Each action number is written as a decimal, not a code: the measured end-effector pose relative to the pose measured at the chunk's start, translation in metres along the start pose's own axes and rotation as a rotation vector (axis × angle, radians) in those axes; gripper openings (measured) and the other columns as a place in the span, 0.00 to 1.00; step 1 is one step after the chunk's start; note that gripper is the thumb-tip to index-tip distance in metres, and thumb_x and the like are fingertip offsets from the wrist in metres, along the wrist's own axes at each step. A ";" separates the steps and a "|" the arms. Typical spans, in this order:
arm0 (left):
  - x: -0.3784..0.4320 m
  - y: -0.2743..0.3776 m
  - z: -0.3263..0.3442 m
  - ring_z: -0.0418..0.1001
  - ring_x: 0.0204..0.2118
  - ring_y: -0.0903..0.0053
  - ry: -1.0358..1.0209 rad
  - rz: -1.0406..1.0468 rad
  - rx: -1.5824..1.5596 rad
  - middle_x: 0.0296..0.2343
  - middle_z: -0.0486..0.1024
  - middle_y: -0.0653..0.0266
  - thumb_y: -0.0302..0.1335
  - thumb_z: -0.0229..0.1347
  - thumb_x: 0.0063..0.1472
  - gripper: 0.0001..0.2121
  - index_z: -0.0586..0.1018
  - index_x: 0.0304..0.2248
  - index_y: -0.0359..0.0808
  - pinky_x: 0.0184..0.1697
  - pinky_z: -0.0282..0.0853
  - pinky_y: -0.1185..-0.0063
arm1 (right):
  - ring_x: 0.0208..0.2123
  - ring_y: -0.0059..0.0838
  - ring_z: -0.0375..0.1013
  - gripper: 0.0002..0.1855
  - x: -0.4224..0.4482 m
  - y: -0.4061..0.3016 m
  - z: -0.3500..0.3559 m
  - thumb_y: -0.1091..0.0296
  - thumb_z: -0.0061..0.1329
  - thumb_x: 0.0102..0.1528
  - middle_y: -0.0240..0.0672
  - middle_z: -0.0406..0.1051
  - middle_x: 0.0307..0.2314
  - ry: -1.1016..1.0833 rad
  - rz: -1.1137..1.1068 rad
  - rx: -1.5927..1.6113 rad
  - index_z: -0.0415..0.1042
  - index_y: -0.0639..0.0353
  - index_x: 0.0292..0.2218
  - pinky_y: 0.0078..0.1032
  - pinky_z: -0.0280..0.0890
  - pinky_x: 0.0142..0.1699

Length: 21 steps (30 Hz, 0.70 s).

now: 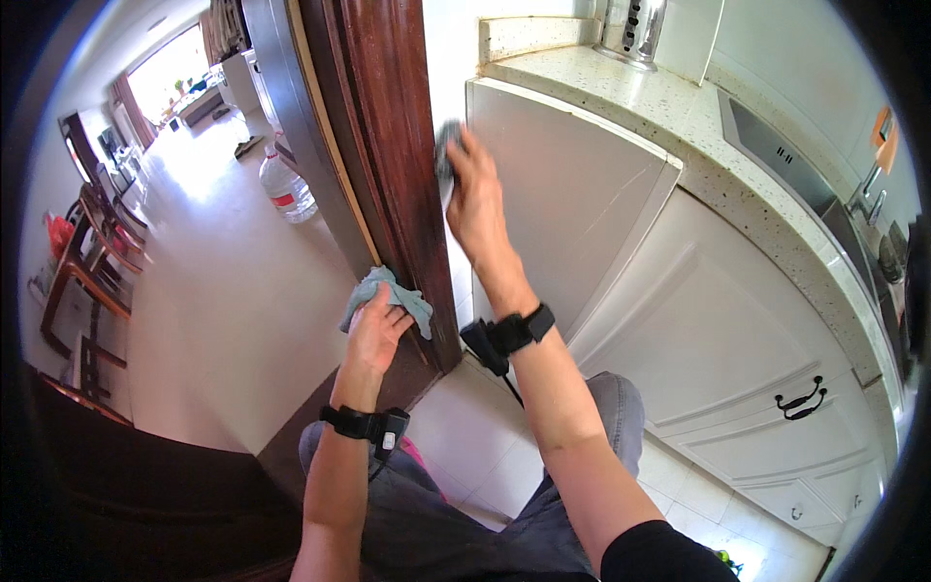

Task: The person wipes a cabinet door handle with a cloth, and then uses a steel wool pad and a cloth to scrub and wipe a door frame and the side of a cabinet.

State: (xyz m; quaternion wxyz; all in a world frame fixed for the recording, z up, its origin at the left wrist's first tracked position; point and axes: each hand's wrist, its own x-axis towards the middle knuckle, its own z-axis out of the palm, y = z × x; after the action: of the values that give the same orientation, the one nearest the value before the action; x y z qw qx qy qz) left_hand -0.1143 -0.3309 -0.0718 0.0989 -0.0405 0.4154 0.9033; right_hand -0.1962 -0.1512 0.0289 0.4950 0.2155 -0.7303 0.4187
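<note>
My left hand (376, 329) holds a light blue cloth (382, 287) low against the dark wooden door frame (396, 145). Its fingers are curled around the bunched fabric. Higher up and to the right, my right hand (474, 193) grips a dark grey pad (446, 149), blurred, possibly a scouring pad. That pad is at the narrow white wall strip (454, 251) between the door frame and the white side panel (553, 174) of a kitchen cabinet. Whether it touches the frame's edge as well I cannot tell.
A speckled stone countertop (640, 109) with a metal utensil holder (631, 33) and a sink (778, 153) runs along the right. Below are white cabinet doors (720, 305) with black handles (800, 399). Through the doorway stand a large water bottle (287, 190) and wooden chairs (87, 269).
</note>
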 end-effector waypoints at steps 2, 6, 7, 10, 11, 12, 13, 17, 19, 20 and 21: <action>-0.003 -0.002 -0.006 0.69 0.44 0.66 0.022 -0.002 0.002 0.39 0.70 0.60 0.36 0.50 0.62 0.14 0.68 0.42 0.37 0.49 0.64 0.67 | 0.52 0.51 0.60 0.30 -0.049 0.010 0.002 0.93 0.41 0.38 0.53 0.60 0.49 -0.199 0.123 -0.027 0.68 0.67 0.45 0.36 0.56 0.57; -0.007 -0.002 0.001 0.69 0.43 0.69 0.062 0.062 0.049 0.38 0.70 0.63 0.36 0.50 0.62 0.13 0.68 0.41 0.38 0.47 0.65 0.68 | 0.53 0.51 0.58 0.30 -0.034 -0.002 0.002 0.94 0.38 0.39 0.53 0.58 0.50 -0.204 0.076 0.060 0.66 0.68 0.46 0.36 0.55 0.58; -0.007 -0.005 0.005 0.70 0.42 0.69 0.079 0.062 0.055 0.37 0.70 0.65 0.36 0.50 0.62 0.12 0.68 0.41 0.39 0.46 0.65 0.69 | 0.53 0.52 0.57 0.29 -0.012 -0.011 -0.001 0.94 0.37 0.40 0.53 0.57 0.51 -0.075 -0.032 0.104 0.66 0.69 0.46 0.36 0.54 0.58; 0.001 0.002 -0.004 0.69 0.42 0.72 0.050 0.002 0.137 0.38 0.70 0.65 0.41 0.50 0.60 0.14 0.69 0.41 0.41 0.44 0.64 0.72 | 0.51 0.55 0.59 0.25 -0.011 -0.006 -0.003 0.92 0.36 0.42 0.53 0.58 0.50 -0.170 0.138 0.040 0.66 0.70 0.44 0.35 0.57 0.55; 0.003 0.002 -0.002 0.69 0.42 0.73 0.008 -0.045 0.173 0.38 0.70 0.64 0.43 0.50 0.60 0.16 0.69 0.40 0.41 0.44 0.64 0.73 | 0.49 0.54 0.61 0.25 -0.032 0.009 -0.008 0.91 0.36 0.42 0.52 0.59 0.49 -0.276 0.217 -0.011 0.67 0.70 0.44 0.35 0.59 0.54; -0.001 0.003 0.009 0.70 0.41 0.74 0.120 -0.029 0.259 0.36 0.71 0.64 0.47 0.49 0.59 0.19 0.70 0.41 0.40 0.42 0.65 0.73 | 0.48 0.52 0.63 0.23 -0.056 0.021 -0.018 0.89 0.37 0.45 0.51 0.61 0.49 -0.482 0.270 -0.058 0.68 0.68 0.43 0.34 0.60 0.53; -0.007 0.007 0.016 0.70 0.41 0.74 0.118 -0.029 0.253 0.36 0.71 0.64 0.47 0.49 0.59 0.19 0.70 0.41 0.40 0.42 0.65 0.73 | 0.47 0.50 0.65 0.20 -0.074 0.027 -0.032 0.87 0.38 0.48 0.49 0.62 0.48 -0.684 0.325 -0.104 0.69 0.66 0.43 0.33 0.62 0.51; -0.024 0.034 0.022 0.73 0.37 0.67 0.210 0.075 0.767 0.31 0.74 0.56 0.47 0.46 0.61 0.23 0.73 0.40 0.32 0.37 0.67 0.71 | 0.46 0.49 0.66 0.20 -0.077 -0.019 -0.076 0.87 0.37 0.47 0.47 0.65 0.46 -0.517 0.251 -0.036 0.69 0.66 0.43 0.32 0.63 0.51; -0.013 0.041 0.031 0.74 0.28 0.57 0.362 0.793 1.363 0.29 0.74 0.44 0.44 0.47 0.61 0.23 0.74 0.33 0.25 0.32 0.68 0.70 | 0.47 0.48 0.66 0.21 -0.070 -0.030 -0.106 0.88 0.37 0.46 0.46 0.64 0.47 -0.686 0.284 0.036 0.68 0.67 0.43 0.31 0.63 0.51; -0.012 0.051 0.043 0.73 0.28 0.54 0.356 0.698 1.422 0.29 0.73 0.41 0.43 0.47 0.60 0.23 0.74 0.31 0.24 0.32 0.67 0.68 | 0.47 0.48 0.66 0.21 -0.069 -0.030 -0.119 0.88 0.37 0.46 0.46 0.64 0.47 -0.689 0.295 0.039 0.68 0.67 0.43 0.31 0.63 0.51; -0.026 0.071 0.088 0.72 0.27 0.50 0.346 0.602 1.478 0.29 0.71 0.37 0.42 0.48 0.60 0.22 0.74 0.28 0.24 0.32 0.67 0.66 | 0.47 0.46 0.66 0.22 -0.067 -0.030 -0.135 0.88 0.37 0.46 0.45 0.64 0.48 -0.700 0.337 0.042 0.68 0.68 0.43 0.30 0.63 0.51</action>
State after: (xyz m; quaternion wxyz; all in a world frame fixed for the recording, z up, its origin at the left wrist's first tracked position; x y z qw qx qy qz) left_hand -0.1035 -0.3132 0.0422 -0.2123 0.0095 0.9064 0.3650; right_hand -0.0728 -0.0633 0.0021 0.1358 0.2324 -0.8715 0.4100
